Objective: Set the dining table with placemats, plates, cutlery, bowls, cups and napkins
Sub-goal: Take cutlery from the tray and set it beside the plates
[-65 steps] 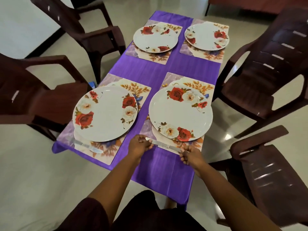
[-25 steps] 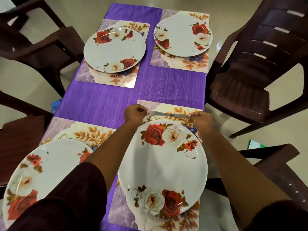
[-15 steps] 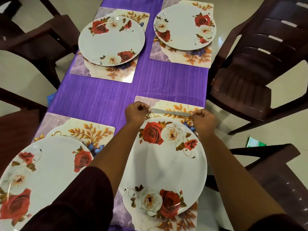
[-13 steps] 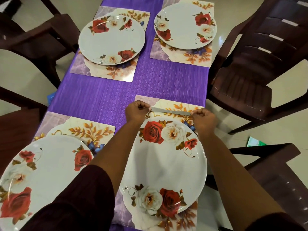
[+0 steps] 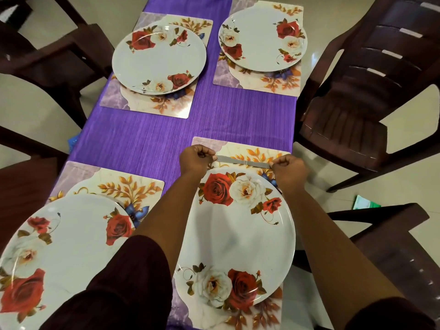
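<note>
the ends of the knife [image 5: 242, 161] were hidden inside the curled fingers of the left hand [image 5: 196, 160] and the right hand [image 5: 289, 169], so handle and tip could not be told apart. the forearms covered parts of the near right plate [image 5: 238, 236], and the near left plate [image 5: 64, 248] ran off the left and bottom edges with the sleeve [image 5: 119, 289] over its right rim. the far right placemat [image 5: 262, 84] was cut by the top edge, and the small green thing [image 5: 364, 202] on the floor was too small to identify.
</note>
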### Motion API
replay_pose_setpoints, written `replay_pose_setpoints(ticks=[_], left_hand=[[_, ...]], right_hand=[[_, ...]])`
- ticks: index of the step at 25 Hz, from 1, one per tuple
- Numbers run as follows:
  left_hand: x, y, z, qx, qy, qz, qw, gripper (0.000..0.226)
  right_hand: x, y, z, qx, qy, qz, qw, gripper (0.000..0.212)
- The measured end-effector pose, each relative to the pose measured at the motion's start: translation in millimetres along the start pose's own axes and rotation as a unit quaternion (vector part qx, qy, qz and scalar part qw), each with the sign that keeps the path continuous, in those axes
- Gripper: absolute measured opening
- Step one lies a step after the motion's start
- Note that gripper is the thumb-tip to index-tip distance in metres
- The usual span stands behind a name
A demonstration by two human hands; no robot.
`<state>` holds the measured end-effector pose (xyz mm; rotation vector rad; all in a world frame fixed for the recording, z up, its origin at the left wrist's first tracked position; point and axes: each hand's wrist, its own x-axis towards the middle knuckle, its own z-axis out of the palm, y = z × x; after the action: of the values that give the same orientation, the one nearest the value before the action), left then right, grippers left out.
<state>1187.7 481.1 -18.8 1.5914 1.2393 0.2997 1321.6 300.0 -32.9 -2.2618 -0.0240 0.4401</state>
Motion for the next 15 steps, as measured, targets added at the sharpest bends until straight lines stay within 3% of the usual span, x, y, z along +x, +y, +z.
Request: replay_pose_setpoints(ticks=[4, 8, 12, 15], left_hand=[[3.7, -1.0, -3.8, -0.006, -0.012, -0.003, 1.000, 0.013], [1.1, -0.8, -8.5, -0.007, -0.023, 0.006, 1.000, 0.041], [-22.5, -7.7, -19.3, 0.113, 0.091, 0.154, 0.977, 0.032], [-57.1, -27.0, -20.8, 0.169, 0.117, 0.256, 0.945, 0.029]], right_hand=[[2.6, -3.0, -3.7, -0.022, -0.021, 0.003, 1.000, 0.009], [0.0, -7.0, -17.1, 0.038, -0.023, 0.043, 0.998, 0.018], [-19.0, -11.9, -30.0, 0.039, 0.004, 0.003, 0.999, 0.015], [-44.4, -9.1, -31.1, -0.009, -0.001, -0.077, 0.997, 0.007]])
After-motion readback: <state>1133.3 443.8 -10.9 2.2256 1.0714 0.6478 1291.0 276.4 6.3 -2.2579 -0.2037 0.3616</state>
